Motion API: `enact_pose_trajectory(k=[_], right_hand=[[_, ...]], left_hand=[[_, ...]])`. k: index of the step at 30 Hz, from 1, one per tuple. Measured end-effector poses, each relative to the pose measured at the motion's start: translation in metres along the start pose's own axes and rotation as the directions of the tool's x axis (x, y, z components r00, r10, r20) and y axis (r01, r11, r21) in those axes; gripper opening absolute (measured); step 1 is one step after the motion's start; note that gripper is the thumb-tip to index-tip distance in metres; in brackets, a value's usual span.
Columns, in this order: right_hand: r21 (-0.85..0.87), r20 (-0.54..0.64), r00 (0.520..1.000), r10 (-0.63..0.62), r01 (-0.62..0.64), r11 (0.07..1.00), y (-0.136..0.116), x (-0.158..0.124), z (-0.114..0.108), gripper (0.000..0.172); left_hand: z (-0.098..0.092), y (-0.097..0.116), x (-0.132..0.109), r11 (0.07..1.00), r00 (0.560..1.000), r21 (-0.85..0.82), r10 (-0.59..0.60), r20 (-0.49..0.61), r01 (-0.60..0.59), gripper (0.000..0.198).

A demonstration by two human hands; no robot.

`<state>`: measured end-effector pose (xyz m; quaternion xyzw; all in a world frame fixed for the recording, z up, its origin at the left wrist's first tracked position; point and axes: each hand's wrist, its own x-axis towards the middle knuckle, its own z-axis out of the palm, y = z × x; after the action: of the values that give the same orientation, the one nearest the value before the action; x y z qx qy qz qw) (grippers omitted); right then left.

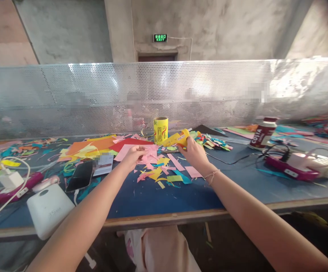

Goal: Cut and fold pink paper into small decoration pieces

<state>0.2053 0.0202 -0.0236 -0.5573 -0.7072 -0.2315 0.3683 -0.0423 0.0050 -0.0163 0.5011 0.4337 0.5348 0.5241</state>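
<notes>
My left hand (133,158) is closed, its fingertips pinching a small piece of pink paper (144,155) above a larger pink sheet (122,150). To the right, my right hand (194,153) wraps round a yellow glue gun (182,138), whose front end points left. Between and beyond the hands stands a yellow cardboard tube (160,130), upright. Cut paper scraps (164,173) in pink, yellow, green and blue lie on the blue table below both hands. A red sheet (132,142) and an orange sheet (80,147) lie at the left.
At the left are a phone (80,176), a white power bank (50,209) and a purple power strip (27,187) with cables. A coffee bottle (263,133) and another purple power strip (291,169) are at the right. A perforated metal screen (109,98) borders the table's back.
</notes>
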Motion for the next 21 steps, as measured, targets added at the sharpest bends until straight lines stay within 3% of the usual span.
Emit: enact_pose_trajectory(k=[21], right_hand=[[-0.013,0.062,0.998,0.023,-0.022,1.0,0.0002,0.0007,-0.0026,0.028]], left_hand=[[-0.0052,-0.0048,0.0049,1.0,0.994,-0.003,0.005,0.108,-0.005,0.025]])
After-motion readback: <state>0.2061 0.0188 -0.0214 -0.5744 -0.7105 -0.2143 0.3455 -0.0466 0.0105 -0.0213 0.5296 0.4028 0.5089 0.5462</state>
